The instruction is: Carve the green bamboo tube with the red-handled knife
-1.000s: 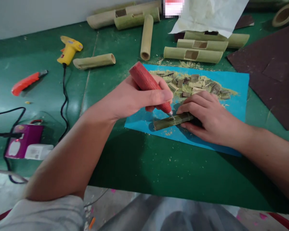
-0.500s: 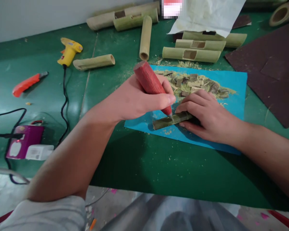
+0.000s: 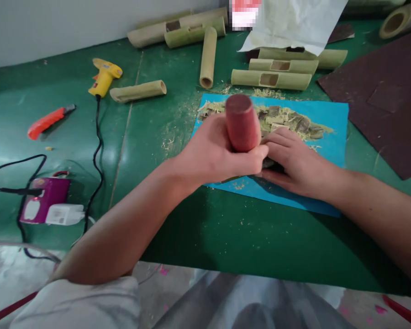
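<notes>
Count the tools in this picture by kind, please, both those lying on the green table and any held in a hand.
Yellow glue gun: 1
Orange box cutter: 1
Purple power box: 1
Red-handled tool, gripped in the left hand: 1
Total: 4

Even bright overhead light, glare on green table point(image 3: 99, 155), soft arm shadows, edges warped, slight blur

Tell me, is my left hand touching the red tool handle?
Touching. The head view shows the left hand wrapped around the red tool handle.
</notes>
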`<state>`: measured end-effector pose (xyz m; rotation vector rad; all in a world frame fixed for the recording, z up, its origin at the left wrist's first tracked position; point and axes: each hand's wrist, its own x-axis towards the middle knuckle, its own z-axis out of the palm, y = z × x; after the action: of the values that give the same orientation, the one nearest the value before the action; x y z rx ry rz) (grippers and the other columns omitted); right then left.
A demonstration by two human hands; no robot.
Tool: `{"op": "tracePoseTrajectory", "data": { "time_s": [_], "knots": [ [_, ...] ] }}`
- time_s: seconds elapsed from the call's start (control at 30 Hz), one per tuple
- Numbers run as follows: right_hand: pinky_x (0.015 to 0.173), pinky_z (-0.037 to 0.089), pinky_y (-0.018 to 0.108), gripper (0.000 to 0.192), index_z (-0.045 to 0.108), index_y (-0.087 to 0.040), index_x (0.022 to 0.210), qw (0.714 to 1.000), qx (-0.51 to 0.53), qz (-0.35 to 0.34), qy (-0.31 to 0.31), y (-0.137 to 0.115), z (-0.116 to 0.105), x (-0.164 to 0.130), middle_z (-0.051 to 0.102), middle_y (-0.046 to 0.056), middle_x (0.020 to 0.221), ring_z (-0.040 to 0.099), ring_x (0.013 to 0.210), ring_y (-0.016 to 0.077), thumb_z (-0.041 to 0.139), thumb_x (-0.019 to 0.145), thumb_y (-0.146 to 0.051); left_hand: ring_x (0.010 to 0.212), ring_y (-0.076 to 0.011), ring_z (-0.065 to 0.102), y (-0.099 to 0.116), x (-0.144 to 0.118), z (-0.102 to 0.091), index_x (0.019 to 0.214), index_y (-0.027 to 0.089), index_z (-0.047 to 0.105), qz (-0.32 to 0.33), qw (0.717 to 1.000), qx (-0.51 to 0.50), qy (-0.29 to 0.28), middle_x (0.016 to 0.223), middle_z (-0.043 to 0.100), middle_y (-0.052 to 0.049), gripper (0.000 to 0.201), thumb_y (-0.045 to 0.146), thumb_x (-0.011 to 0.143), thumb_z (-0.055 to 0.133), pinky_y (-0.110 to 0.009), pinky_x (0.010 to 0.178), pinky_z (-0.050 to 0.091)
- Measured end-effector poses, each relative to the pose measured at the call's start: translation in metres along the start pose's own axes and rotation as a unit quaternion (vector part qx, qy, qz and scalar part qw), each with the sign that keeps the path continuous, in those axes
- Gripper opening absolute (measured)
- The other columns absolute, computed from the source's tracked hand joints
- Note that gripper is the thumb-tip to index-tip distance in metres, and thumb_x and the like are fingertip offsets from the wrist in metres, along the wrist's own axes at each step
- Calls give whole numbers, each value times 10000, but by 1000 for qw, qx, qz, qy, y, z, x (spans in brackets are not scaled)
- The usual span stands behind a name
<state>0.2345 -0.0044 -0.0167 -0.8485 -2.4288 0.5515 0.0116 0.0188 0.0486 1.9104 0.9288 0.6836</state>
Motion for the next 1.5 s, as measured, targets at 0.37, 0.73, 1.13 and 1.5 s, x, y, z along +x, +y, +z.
{"op": "tracePoseTrajectory", "data": {
  "time_s": [0.37,0.73,1.13,1.5],
  "knots": [
    [888,465,463,186,679,-235,1100,1000,-6,9,-8,3,-1,-2,706,117,1059,613,1004,306,611,1033,-395,622,-139,605,-13,-18,-24,738,237,655,31,996,-36,-76,699,663,5,117,319,788,722,-291,609,482],
    [882,443,446,210,665,-207,1101,1000,-26,-6,14,4,4,-2,715,119,1068,614,980,298,604,1053,-402,716,-169,663,-29,-5,-44,739,254,761,14,993,-68,-97,767,736,-15,38,286,725,776,-296,646,526],
    [866,427,437,193,659,-220,1088,1000,-16,-3,-5,4,1,-1,696,114,1072,573,973,295,600,1045,-399,599,-116,602,-47,5,-3,775,228,664,156,983,-75,57,671,680,25,423,602,952,754,-288,589,526],
    [869,434,443,171,651,-230,1069,1000,-7,8,-11,2,1,-2,683,112,1050,562,979,296,609,1038,-393,591,-132,563,-31,-5,7,795,226,581,153,986,4,67,708,620,18,217,355,892,726,-302,562,467]
  ]
}}
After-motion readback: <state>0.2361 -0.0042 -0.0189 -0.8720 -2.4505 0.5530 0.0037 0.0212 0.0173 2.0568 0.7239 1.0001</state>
